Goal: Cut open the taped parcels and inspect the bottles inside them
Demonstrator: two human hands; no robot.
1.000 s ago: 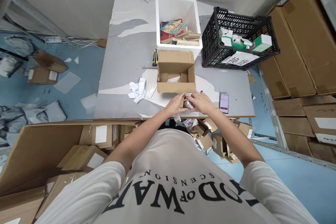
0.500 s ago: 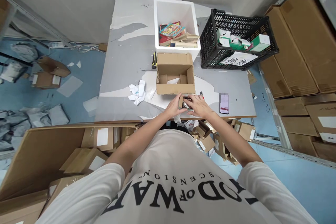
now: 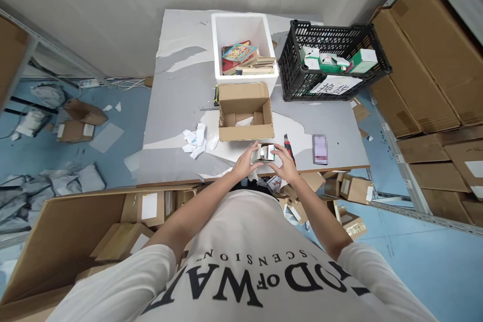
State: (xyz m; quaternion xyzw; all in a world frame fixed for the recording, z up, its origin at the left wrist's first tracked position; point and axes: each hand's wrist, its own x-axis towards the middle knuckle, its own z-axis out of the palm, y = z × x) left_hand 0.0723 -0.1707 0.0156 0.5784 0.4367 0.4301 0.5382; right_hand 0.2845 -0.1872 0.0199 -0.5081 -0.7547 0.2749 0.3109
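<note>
Between my two hands is a small open box (image 3: 263,153), with something shiny and round inside that I cannot make out. My left hand (image 3: 244,162) grips its left side, thumb and fingers curled round the edge. On the opposite side my right hand (image 3: 286,164) pinches it near a raised white flap. Just beyond the small box stands an open cardboard box (image 3: 246,133) with a scrap of white paper in it. A red and black utility knife (image 3: 289,147) lies right of my right hand, and a phone (image 3: 320,149) farther right.
A white foam box (image 3: 218,53) holding books and a black crate (image 3: 298,78) with green and white cartons stand at the back of the table (image 3: 162,126). Crumpled paper (image 3: 195,141) lies left. Cartons crowd below the front edge, and a large open carton (image 3: 49,241) stands at lower left.
My fingers have moved off the small box's opening to its sides, so its white flap and contents show more. The red knife is now uncovered. The whole view has shifted slightly.
</note>
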